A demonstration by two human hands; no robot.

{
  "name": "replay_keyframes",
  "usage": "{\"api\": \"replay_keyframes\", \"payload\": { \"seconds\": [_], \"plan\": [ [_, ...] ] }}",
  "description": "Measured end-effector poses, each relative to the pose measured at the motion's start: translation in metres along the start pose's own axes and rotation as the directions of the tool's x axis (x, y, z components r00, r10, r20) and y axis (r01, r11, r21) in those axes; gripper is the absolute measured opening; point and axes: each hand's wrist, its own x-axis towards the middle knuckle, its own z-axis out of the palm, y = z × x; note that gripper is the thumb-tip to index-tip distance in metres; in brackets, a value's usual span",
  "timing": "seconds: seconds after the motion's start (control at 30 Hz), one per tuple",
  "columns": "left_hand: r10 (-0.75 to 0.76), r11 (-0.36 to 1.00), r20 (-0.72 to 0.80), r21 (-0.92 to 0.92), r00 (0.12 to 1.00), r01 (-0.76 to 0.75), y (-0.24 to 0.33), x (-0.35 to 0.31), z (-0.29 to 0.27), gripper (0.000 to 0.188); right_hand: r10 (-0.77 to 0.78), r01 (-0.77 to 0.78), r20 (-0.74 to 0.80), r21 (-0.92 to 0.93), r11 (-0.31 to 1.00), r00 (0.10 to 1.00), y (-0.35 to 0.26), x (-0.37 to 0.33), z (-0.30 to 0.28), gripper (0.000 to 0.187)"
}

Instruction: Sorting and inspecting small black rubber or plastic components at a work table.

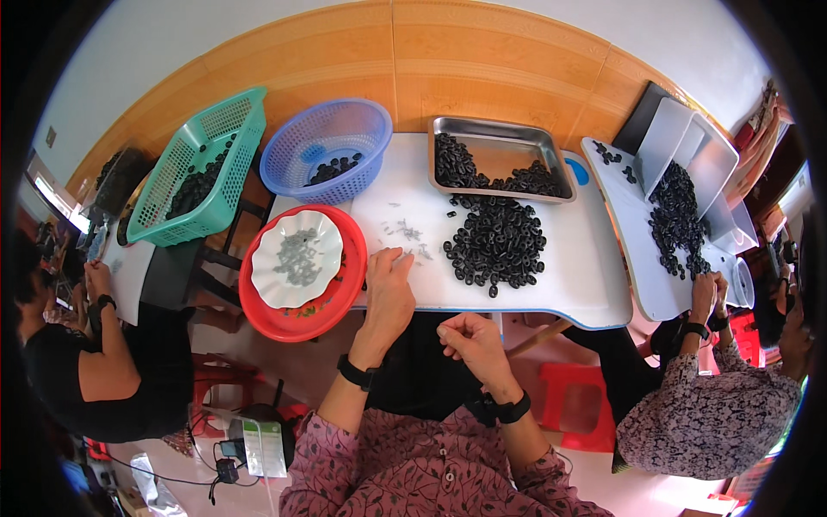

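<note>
My left hand [389, 293] rests at the front of the white table [568, 250], fingers reaching forward with a small gap between the tips. Just beyond them lie several small translucent pieces [405, 231]. In front of the table edge, my right hand [475, 346] is curled, thumb and fingertips pinched together; anything between them is too small to make out. A heap of small black oval parts with holes [495, 241] spreads on the table ahead of it. Left of my left hand, a white scalloped plate [269, 289] of more translucent pieces sits in a red basin [346, 289].
A steel tray [508, 138] with black parts stands behind the heap. A blue basket [366, 142] and a green basket [233, 142] hold more. At right, a co-worker's hands [708, 293] are beside black parts on another table; another person [108, 370] sits at left.
</note>
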Motion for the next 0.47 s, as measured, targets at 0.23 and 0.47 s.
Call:
{"api": "replay_keyframes", "payload": {
  "seconds": [0.23, 0.47],
  "plan": [
    [0.037, 0.999, 0.005, 0.017, 0.999, -0.037, 0.0065, -0.0008, 0.0027, 0.031, 0.013, -0.013, 0.007, -0.034, 0.999, 1.000, 0.0039, 0.0001, -0.0011, 0.014],
    [0.048, 0.999, 0.027, 0.014, 0.998, -0.048, 0.0017, 0.0007, 0.0012, 0.031, 0.032, -0.032, 0.009, -0.048, 0.998, 0.999, 0.0079, 0.0049, 0.0008, 0.014]
  ]
}}
